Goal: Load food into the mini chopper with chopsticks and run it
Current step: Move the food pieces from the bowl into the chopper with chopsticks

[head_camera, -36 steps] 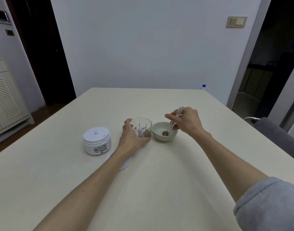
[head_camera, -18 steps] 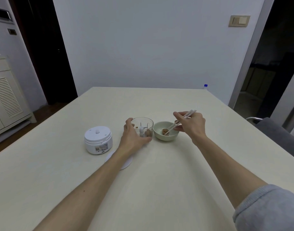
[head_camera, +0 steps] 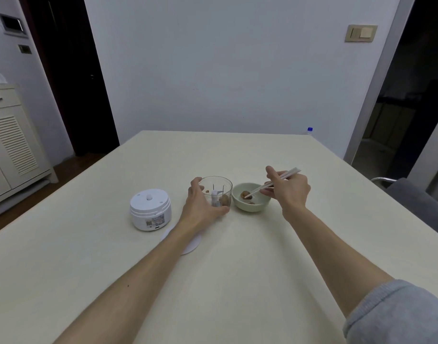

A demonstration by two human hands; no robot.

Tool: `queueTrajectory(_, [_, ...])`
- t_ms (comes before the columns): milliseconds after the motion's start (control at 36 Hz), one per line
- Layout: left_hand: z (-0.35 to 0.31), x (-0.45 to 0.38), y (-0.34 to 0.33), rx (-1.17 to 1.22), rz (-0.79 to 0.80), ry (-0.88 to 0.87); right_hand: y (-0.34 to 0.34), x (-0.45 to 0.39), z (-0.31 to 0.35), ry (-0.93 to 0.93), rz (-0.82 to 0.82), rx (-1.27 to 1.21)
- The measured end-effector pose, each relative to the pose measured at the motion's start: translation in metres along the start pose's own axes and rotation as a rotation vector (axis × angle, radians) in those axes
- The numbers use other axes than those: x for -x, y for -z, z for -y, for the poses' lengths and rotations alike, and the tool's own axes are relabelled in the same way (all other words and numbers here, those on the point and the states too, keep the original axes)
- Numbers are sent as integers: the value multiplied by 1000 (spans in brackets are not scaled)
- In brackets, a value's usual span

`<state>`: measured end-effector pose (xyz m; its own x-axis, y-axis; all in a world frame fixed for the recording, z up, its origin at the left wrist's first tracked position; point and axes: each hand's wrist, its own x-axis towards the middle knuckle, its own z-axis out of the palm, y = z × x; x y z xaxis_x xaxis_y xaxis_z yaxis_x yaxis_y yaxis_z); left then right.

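Nearest you, a flat white disc [head_camera: 191,244] lies on the bench [head_camera: 237,294], half hidden under your left forearm; drag that arm back carelessly and you could sweep it off. Your left hand [head_camera: 200,207] wraps its grip around the clear chopper cup [head_camera: 219,192], fingers curled on the near and left wall, so the cup stands steady with a few brown pieces and the blade post inside. If you loosen that hold while dropping food in, the light cup may skid or tip. Just beside it to the right sits the pale bowl [head_camera: 251,201], holding brown food pieces [head_camera: 245,194]. Your right hand [head_camera: 287,189] keeps a closed grip on the chopsticks [head_camera: 272,183], their tips down at a piece in the bowl; whether they have pinched it I cannot tell. A weak or off-centre pinch could let the piece slip on the short carry and land on the bench between bowl and cup. The white motor unit [head_camera: 150,209] stands left of the cup, apart; it is not yet seated, so running must wait.
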<state>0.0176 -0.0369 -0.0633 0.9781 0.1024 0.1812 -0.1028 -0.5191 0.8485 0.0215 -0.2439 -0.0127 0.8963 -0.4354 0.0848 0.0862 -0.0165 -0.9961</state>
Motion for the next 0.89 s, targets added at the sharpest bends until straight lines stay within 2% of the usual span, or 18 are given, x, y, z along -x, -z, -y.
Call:
queueTrajectory(194, [2, 0, 2, 24, 18, 1, -4, 1, 19, -107, -20, -165])
queueTrajectory(417, [4, -1, 5, 39, 43, -3, -27, 8, 41, -119, 84, -276])
queueTrajectory(722, [8, 1, 15, 82, 116, -6, -77, 25, 38, 87, 202, 69])
queueTrajectory(889, [8, 2, 17, 69, 136, -29, -92, 29, 34, 119, 223, 173])
